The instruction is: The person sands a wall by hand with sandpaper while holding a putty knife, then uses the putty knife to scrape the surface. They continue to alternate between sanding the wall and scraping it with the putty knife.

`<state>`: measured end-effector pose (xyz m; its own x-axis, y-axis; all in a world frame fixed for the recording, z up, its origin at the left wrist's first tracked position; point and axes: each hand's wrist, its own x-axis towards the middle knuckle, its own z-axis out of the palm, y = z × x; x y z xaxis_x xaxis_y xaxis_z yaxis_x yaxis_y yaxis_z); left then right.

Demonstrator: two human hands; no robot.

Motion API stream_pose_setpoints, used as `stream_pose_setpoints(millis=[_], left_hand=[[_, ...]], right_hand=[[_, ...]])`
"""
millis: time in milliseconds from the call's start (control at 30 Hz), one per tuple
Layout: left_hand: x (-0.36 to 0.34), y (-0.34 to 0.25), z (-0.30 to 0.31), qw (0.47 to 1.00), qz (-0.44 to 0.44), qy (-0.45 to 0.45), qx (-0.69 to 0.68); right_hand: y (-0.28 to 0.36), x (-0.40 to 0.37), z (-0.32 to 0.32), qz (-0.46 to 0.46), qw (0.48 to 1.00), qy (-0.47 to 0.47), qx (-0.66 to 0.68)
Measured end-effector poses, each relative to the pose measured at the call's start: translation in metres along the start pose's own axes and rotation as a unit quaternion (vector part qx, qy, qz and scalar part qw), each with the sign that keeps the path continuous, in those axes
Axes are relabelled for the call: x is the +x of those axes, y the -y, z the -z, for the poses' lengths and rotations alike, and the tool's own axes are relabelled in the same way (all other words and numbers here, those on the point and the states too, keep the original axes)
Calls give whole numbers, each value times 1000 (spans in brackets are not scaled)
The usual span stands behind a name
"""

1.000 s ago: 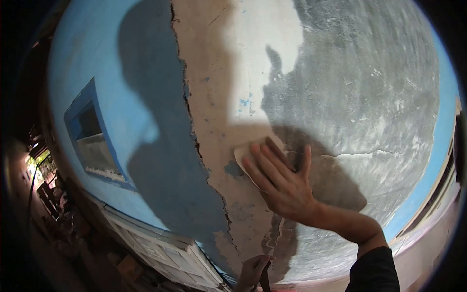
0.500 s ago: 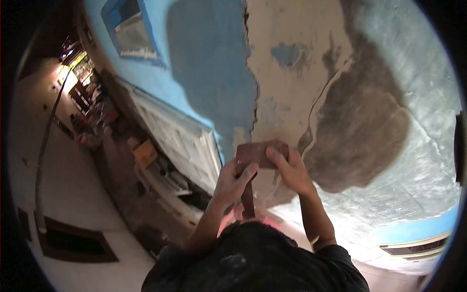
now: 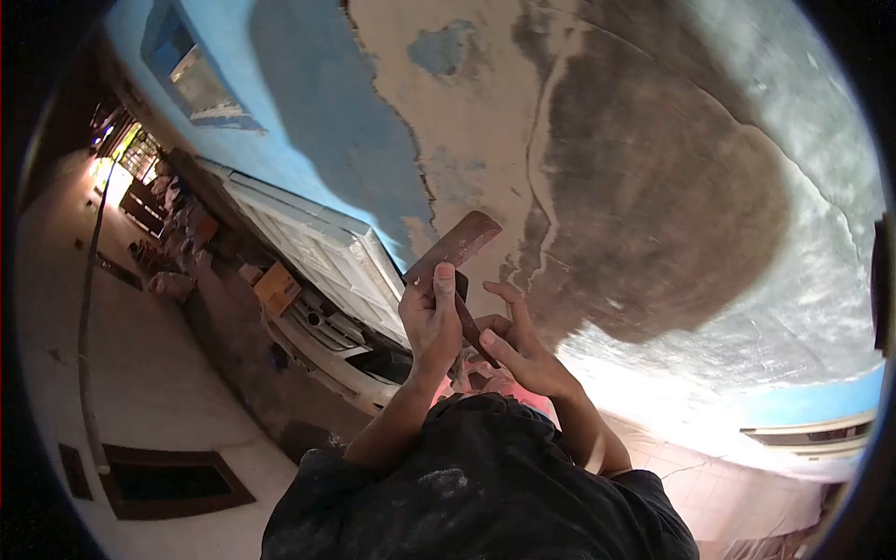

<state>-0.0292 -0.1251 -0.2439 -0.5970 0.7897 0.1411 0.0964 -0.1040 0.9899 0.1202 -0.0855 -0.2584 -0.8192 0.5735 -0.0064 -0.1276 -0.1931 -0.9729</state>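
A reddish-brown strip of sandpaper is bent, with one part angled up to the right and a narrow tail hanging toward my chest. My left hand is closed on it, the thumb pressed flat along its face. My right hand is at the hanging tail, its thumb against the strip and its index finger raised and curved. Beyond my hands stands a wall with blue paint, bare beige plaster and a dark grey patch; cracks run through it.
A white panelled door or shutter is to the left of my hands. Past it lie an orange-brown box and a pale curved car-like body. A small blue-framed opening is in the upper wall. A cable runs along the far-left wall.
My right hand has let go of the upper part of the sandpaper and moved down to its tail. The strip has tilted in my left hand. The wall has shifted left in view.
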Motion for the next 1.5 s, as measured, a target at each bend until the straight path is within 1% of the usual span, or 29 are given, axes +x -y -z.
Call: stream_pose_setpoints(millis=[100,167,200,267,300,367,433,467,533,567,600,633,667,733,767,833,900,933,967,1067,1100,1200,1233,1267,1300,1367,1400,1467,1500], left_hand=[[-3,-5,-15,999,-32,10,18],[-3,-5,-26,996,-80,2,35],[-3,-5,-30,993,-107,-4,42],[-5,-8,-33,994,-112,6,6],[-6,-10,-37,991,-132,4,-16],[-12,-17,-46,984,-177,-11,-32],[-21,-8,-50,990,-134,-7,-48],[-23,-3,-50,992,-114,-5,-56],[-23,1,-49,993,-106,-13,-44],[-25,4,-47,995,-93,-25,-41],[-23,1,-47,995,-81,-37,-38],[-16,-11,-47,982,-183,-49,12],[-14,-5,-38,996,-73,-41,-35],[-5,-14,-34,986,-153,-59,-42],[-1,-10,-28,983,-161,-70,-45],[0,-3,-22,987,-138,-64,-58],[-6,7,-27,988,-138,-55,-46],[-12,15,-33,988,-141,-54,-35],[-20,19,-34,993,-115,-7,-2],[-38,16,-44,985,-119,91,91],[-37,14,-44,985,-121,89,88],[-28,15,-44,987,-126,75,66],[-20,19,-40,989,-125,63,49],[-11,25,-34,990,-124,50,32],[-3,32,-24,974,-200,57,90],[3,39,-6,981,-156,102,42],[6,37,-1,983,-133,126,20],[-1,17,4,953,-162,243,77],[-1,21,6,932,-143,324,73]], right_hand=[[-6,-7,10,34,999,6,-18],[-11,-16,16,53,998,18,-23],[-14,-18,16,83,996,17,-21],[-24,-23,15,144,989,18,-19],[-33,-26,15,121,992,28,33],[-37,-30,10,126,992,11,3],[-41,-31,-1,110,993,-23,-32],[-44,-33,-2,123,987,-40,-92],[-48,-32,-3,152,962,-74,-213],[-47,-36,-7,131,969,-100,-183],[-44,-39,-7,65,976,-101,-182],[-41,-43,-3,-1,978,-103,-182],[-37,-47,4,-62,976,-89,-191],[-29,-57,20,-175,958,-40,-225],[-28,-64,26,-170,963,-79,-192],[-33,-80,30,-159,967,-155,-122],[-41,-83,28,-35,971,-226,-64],[-32,-80,24,26,965,-258,-33],[-14,-81,16,42,961,-272,6],[-8,-77,15,-55,948,-265,-168],[-23,-74,19,-66,953,-260,-139],[-37,-76,24,13,947,-283,-150],[-35,-79,29,20,939,-284,-192],[-38,-83,36,31,942,-297,-152],[-43,-88,42,42,944,-309,-111],[-34,-92,47,54,943,-329,0],[-36,-92,54,86,939,-334,18],[-23,-88,53,85,935,-341,51],[-19,-83,52,78,935,-344,41]])
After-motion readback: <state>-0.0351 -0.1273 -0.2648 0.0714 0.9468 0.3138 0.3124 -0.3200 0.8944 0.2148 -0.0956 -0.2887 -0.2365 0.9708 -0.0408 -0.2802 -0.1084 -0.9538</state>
